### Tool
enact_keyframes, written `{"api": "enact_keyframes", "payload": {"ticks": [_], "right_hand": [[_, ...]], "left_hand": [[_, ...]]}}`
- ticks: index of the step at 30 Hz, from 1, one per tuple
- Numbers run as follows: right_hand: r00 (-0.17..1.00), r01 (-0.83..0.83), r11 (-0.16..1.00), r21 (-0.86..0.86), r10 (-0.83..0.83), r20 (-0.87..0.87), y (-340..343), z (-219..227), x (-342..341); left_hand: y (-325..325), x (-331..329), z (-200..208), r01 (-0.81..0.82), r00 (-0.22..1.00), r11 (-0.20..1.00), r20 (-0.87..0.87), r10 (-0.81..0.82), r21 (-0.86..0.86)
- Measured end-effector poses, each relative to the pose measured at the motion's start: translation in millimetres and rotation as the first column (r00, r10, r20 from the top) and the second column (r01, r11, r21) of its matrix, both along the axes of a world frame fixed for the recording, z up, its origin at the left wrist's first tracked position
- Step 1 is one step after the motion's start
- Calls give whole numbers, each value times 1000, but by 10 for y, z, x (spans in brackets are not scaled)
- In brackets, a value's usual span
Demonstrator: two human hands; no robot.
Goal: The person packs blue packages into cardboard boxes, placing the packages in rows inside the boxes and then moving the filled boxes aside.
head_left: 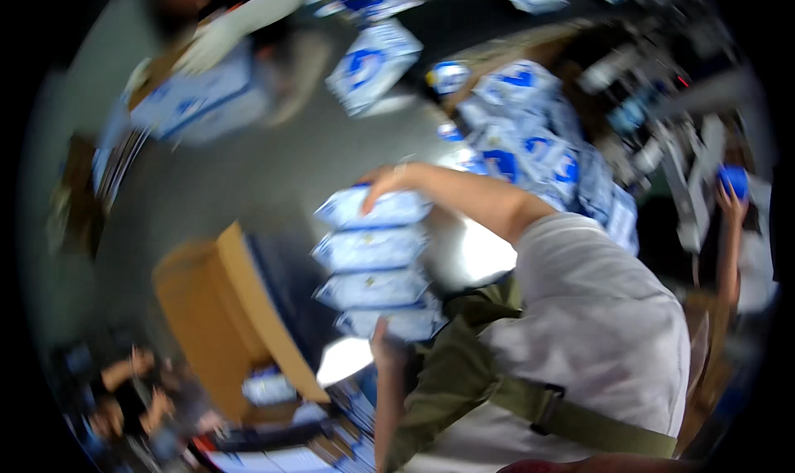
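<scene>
Smooth grey floor [240, 175], open brown cardboard box [217, 307] at lower left, dark conveyor surface [464, 18] along top, blurred grey metal machinery [687, 175] at right

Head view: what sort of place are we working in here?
Probably a packing or warehouse floor. A heap of blue-and-white packs lies ahead, an open cardboard box stands nearby, and the hands carry a stack of packs between them.

A pale grey short-sleeved shirt [596, 307] crossed by an olive strap [580, 419].
</scene>
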State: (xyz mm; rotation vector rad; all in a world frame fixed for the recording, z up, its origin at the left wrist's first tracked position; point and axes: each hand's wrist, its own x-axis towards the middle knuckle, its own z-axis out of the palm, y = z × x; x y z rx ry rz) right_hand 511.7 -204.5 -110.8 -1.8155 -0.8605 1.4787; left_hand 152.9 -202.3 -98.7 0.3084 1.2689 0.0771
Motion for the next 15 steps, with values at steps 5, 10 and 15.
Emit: {"api": "enact_keyframes", "payload": {"ticks": [5, 10, 15], "right_hand": [[848, 337, 941, -35, -319, -424, -396, 288, -156], [789, 496, 834, 241, -318, -525, -366, 648, -185], [922, 324, 650, 687, -55, -383, 336, 1933, -260]], "left_hand": [[-23, -189, -136, -174, 978, 979, 133, 160, 101], [180, -238, 669, -262, 940, 817, 329, 94, 514], [831, -488, 1220, -547, 826, 327, 561, 59, 771]]}}
